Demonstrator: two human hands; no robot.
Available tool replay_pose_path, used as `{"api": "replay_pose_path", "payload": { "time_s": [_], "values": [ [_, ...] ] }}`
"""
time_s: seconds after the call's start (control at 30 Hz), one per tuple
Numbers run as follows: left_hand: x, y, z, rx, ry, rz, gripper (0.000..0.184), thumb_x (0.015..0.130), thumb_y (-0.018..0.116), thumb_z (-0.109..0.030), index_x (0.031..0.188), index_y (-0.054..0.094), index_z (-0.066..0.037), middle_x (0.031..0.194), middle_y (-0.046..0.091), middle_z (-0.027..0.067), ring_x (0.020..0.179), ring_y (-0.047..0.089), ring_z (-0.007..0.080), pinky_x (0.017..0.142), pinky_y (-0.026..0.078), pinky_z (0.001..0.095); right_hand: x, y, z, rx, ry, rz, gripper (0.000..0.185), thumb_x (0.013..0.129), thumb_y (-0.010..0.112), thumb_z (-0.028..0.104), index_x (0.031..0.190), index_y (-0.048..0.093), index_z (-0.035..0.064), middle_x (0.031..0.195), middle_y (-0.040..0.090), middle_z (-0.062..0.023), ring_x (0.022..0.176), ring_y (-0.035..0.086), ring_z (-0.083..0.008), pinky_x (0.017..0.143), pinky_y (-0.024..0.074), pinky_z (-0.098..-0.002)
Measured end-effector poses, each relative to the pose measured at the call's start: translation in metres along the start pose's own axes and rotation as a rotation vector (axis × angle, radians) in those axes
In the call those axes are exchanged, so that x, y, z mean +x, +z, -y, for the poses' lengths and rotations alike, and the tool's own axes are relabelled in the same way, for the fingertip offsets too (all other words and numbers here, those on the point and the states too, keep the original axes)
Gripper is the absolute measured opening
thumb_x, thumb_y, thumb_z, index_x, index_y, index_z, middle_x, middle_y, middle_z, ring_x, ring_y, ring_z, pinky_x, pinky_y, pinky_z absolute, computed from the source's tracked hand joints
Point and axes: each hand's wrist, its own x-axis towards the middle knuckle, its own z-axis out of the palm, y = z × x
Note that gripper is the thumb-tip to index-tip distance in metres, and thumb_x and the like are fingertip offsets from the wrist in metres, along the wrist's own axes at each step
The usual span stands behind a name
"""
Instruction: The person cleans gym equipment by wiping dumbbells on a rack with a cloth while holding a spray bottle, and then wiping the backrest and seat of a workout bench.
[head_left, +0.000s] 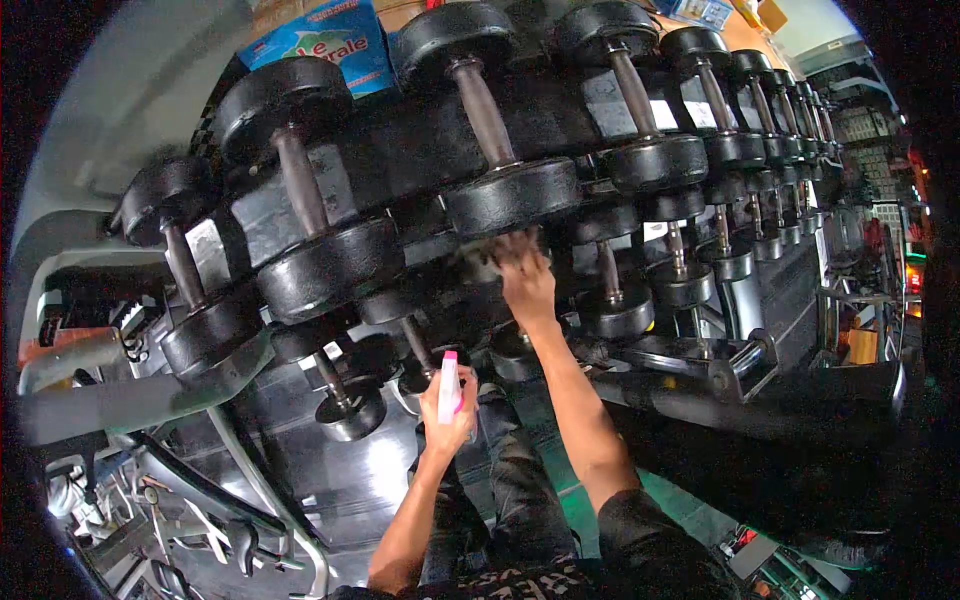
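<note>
My left hand (pixel 447 418) is closed around a white spray bottle (pixel 449 385) with a pink nozzle and trigger, held above my legs. My right hand (pixel 524 272) reaches into the lower tier of the rack, just beneath the near head of a large black dumbbell (pixel 513 197). Motion smears its fingers. A dull greyish patch shows by the fingertips, too blurred to name. Below that hand is the head of a lower-tier dumbbell (pixel 514 352), partly hidden by my forearm. Another lower dumbbell (pixel 613 312) sits to the right of my wrist.
Several black round-headed dumbbells (pixel 330 265) with metal handles line the upper tier. A blue carton (pixel 330 45) stands behind them. The rack's metal end bracket (pixel 745 368) juts out at the right. Gym machine frames (pixel 205 470) stand at lower left on dark flooring (pixel 340 470).
</note>
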Motion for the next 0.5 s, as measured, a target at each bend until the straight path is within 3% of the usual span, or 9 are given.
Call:
{"api": "replay_pose_path", "payload": {
  "time_s": [0.07,0.13,0.2,0.3,0.33,0.4,0.43,0.47,0.5],
  "values": [
    [-0.002,-0.002,-0.003,-0.036,-0.048,0.018,0.008,0.086,0.061,-0.005,0.093,0.059,-0.001,0.065,0.060,0.0021,0.052,0.057,0.0072,0.048,0.045,0.0236,0.002,-0.004,-0.007,0.058,0.163,0.019,0.048,0.073,0.057,-0.006,0.117,0.059,0.0110,0.122,0.056,-0.0152,0.114,0.054,-0.0375,0.092,0.0483,-0.0461],
    [-0.004,-0.005,0.000,-0.040,-0.057,0.021,0.008,0.086,0.061,-0.005,0.093,0.059,-0.001,0.065,0.060,0.0020,0.053,0.057,0.0071,0.048,0.045,0.0238,0.008,0.003,-0.034,0.716,0.900,-0.138,0.044,0.075,0.056,-0.004,0.117,0.060,0.0080,0.121,0.056,-0.0174,0.115,0.052,-0.0392,0.087,0.0508,-0.0432],
    [-0.005,-0.009,0.002,-0.044,-0.061,0.020,0.008,0.086,0.061,-0.004,0.093,0.059,-0.001,0.066,0.060,0.0020,0.053,0.057,0.0071,0.048,0.045,0.0239,-0.015,0.013,-0.081,0.305,0.748,0.109,0.031,0.088,0.049,0.007,0.118,0.061,0.0086,0.112,0.061,-0.0218,0.091,0.063,-0.0300,0.072,0.0493,-0.0381],
    [-0.009,-0.011,0.004,-0.042,-0.008,0.008,0.008,0.086,0.061,-0.004,0.094,0.059,-0.002,0.066,0.060,0.0017,0.053,0.057,0.0071,0.049,0.045,0.0238,-0.019,0.021,-0.094,0.896,1.031,-0.035,0.028,0.089,0.050,0.008,0.116,0.060,0.0049,0.101,0.063,-0.0231,0.093,0.065,-0.0295,0.074,0.0484,-0.0390],
    [-0.010,-0.011,0.007,-0.021,-0.009,0.008,0.010,0.085,0.062,-0.003,0.095,0.059,-0.002,0.067,0.061,0.0019,0.053,0.058,0.0075,0.049,0.045,0.0239,-0.018,0.017,-0.090,0.891,1.027,-0.034,0.028,0.089,0.050,0.008,0.116,0.060,0.0049,0.101,0.063,-0.0231,0.093,0.065,-0.0295,0.074,0.0484,-0.0390],
    [-0.012,-0.011,0.007,0.004,-0.003,0.007,0.011,0.085,0.062,-0.002,0.095,0.059,-0.002,0.067,0.061,0.0022,0.054,0.058,0.0078,0.049,0.045,0.0240,-0.016,0.015,-0.070,0.326,0.740,-0.040,0.028,0.089,0.054,0.010,0.115,0.058,0.0024,0.107,0.063,-0.0212,0.091,0.064,-0.0331,0.075,0.0484,-0.0410],
    [-0.015,-0.011,0.003,-0.011,-0.019,0.015,0.012,0.085,0.063,-0.002,0.096,0.059,-0.002,0.068,0.062,0.0027,0.054,0.058,0.0084,0.049,0.045,0.0243,-0.019,0.020,-0.063,0.319,0.647,-0.141,0.025,0.089,0.057,0.011,0.113,0.060,0.0045,0.112,0.061,-0.0174,0.093,0.059,-0.0371,0.077,0.0482,-0.0417],
    [-0.017,-0.011,0.001,-0.024,-0.037,0.024,0.013,0.084,0.063,-0.002,0.096,0.059,-0.002,0.068,0.062,0.0031,0.054,0.059,0.0090,0.049,0.046,0.0246,-0.021,0.028,-0.054,0.986,0.852,-0.344,0.019,0.088,0.060,0.010,0.107,0.063,0.0070,0.113,0.059,-0.0151,0.098,0.054,-0.0393,0.081,0.0471,-0.0410],
    [-0.018,-0.012,0.003,0.012,0.007,0.040,0.013,0.084,0.063,-0.002,0.096,0.059,-0.002,0.069,0.062,0.0032,0.055,0.060,0.0096,0.049,0.046,0.0252,-0.014,0.017,-0.038,0.613,0.612,-0.265,0.020,0.086,0.061,0.009,0.106,0.063,0.0078,0.112,0.060,-0.0163,0.101,0.055,-0.0393,0.080,0.0477,-0.0408]
  ]
}}
